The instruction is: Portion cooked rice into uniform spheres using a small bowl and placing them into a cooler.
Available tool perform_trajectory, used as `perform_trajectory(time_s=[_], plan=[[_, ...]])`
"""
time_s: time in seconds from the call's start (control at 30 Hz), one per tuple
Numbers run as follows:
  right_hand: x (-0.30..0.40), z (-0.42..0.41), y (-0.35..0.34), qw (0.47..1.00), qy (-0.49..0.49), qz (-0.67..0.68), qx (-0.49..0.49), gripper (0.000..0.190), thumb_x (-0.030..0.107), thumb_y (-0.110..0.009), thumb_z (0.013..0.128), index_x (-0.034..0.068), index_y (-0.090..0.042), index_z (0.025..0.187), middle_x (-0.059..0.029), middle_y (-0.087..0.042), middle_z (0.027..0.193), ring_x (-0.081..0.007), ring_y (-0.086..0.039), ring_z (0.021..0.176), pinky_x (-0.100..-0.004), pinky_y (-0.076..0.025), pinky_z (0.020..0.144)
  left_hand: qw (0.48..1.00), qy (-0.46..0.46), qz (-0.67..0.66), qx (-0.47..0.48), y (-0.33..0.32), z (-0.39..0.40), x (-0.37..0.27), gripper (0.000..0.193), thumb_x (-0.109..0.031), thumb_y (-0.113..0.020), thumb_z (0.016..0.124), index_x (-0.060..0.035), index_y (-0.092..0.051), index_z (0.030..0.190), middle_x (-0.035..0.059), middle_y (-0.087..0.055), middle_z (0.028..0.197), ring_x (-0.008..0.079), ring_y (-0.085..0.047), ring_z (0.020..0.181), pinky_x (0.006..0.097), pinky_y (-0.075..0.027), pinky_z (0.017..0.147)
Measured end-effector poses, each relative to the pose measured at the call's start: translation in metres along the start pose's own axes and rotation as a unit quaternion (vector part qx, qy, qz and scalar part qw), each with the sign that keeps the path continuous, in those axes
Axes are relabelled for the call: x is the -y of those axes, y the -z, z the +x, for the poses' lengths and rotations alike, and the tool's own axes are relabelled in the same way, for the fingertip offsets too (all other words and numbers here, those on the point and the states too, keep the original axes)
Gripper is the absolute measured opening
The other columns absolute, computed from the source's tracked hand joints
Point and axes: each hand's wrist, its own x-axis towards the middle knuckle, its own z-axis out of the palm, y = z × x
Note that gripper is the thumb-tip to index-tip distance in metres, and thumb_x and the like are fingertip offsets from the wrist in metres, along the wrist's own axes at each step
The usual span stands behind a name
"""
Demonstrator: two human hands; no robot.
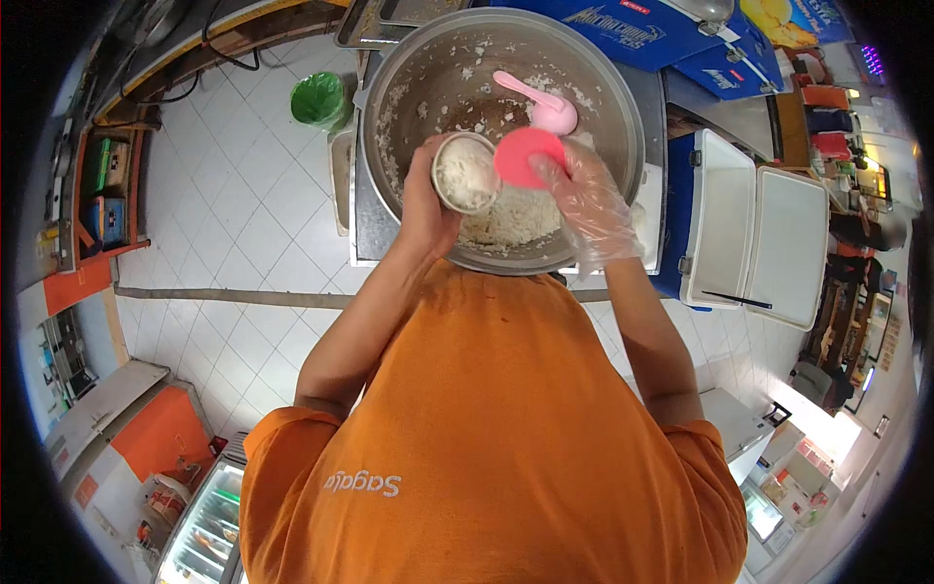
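My bare left hand (426, 201) grips a small round cup (440, 171) filled with cooked white rice (465, 177), tilted so its mouth faces up toward me. In a clear plastic glove, my right hand (595, 204) pinches a flat pink paddle (522, 157) by its near end, just right of the cup. Both hands are over a wide metal pot (629, 95). Loose rice (514, 219) is heaped at the pot's near side, with grains stuck to its walls. A pale pink scoop (553, 115) lies inside, its handle pointing up and left.
Blue cooler boxes (609, 33) stand beyond the pot; another cooler box (719, 219) sits at right with its lid raised. A green-lined bin (319, 98) is on the tiled floor (248, 212) at left. Metal trays (423, 10) lie past the pot's far-left rim.
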Motion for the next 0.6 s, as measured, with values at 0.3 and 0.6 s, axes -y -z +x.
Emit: perform_trajectory(time_s=[0.3,0.6], plan=[[0.02,-0.017,-0.007,0.985,-0.133,-0.052,0.095,0.023,0.022,-0.07,0.094,0.002,-0.073,0.105,-0.0113,-0.066,0.077,-0.0184,-0.056,0.071,-0.0377,-0.048,0.072,0.875,-0.309,0.372,0.031,-0.017,-0.021,0.023,0.02,-0.011,-0.048,0.102,-0.0009,-0.063,0.11,0.0089,-0.067,0.102,0.0146,-0.06,0.097,0.0289,-0.046,0.089],[-0.002,0.005,-0.011,0.987,-0.02,-0.129,0.093,0.017,0.018,-0.066,0.092,0.004,-0.074,0.097,-0.0157,-0.072,0.081,-0.0316,-0.068,0.072,-0.0406,-0.052,0.068,0.781,-0.381,0.493,0.041,-0.012,-0.018,0.024,0.018,-0.01,-0.047,0.105,-0.0022,-0.061,0.111,0.007,-0.062,0.102,0.0128,-0.056,0.092,0.0283,-0.045,0.086]])
